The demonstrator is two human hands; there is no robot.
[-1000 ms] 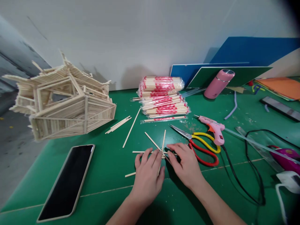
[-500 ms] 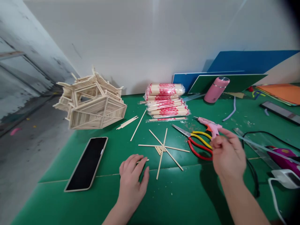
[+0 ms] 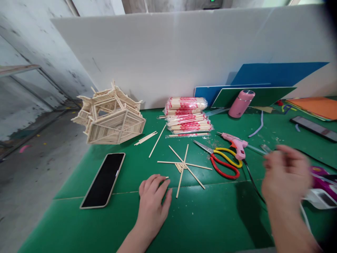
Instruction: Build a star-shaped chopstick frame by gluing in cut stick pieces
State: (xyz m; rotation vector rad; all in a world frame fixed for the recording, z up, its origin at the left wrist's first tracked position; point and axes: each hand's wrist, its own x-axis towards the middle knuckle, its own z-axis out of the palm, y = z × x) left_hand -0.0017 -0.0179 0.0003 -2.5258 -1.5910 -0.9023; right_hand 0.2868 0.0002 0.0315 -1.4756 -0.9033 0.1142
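Note:
My left hand [image 3: 155, 196] rests on the table with its fingers curled. The end of a short wooden stick [image 3: 166, 177] pokes out at its fingertips. Just right of it, thin wooden sticks [image 3: 195, 176] lie crossed as a star, with a few short pieces [image 3: 179, 168] set side by side near the crossing. My right hand [image 3: 286, 175], smeared by motion, hovers right of the pink glue gun [image 3: 238, 144], apart from it. The glue gun lies on its side with a clear glue stick out of its back. Scissors [image 3: 228, 168] with red and yellow handles lie beside it.
A stick-built house model [image 3: 116, 123] stands at the left, behind a phone [image 3: 104, 181]. Wrapped stick bundles [image 3: 188, 121] lie at the back. A pink bottle [image 3: 240, 104], another phone [image 3: 313, 128], coloured boards [image 3: 279, 75] and a white plug [image 3: 319, 199] are on the right.
My right hand has come off the glue gun and moved right. The gun now lies on the table. My left hand stays by the crossed sticks; the view has tilted up a little.

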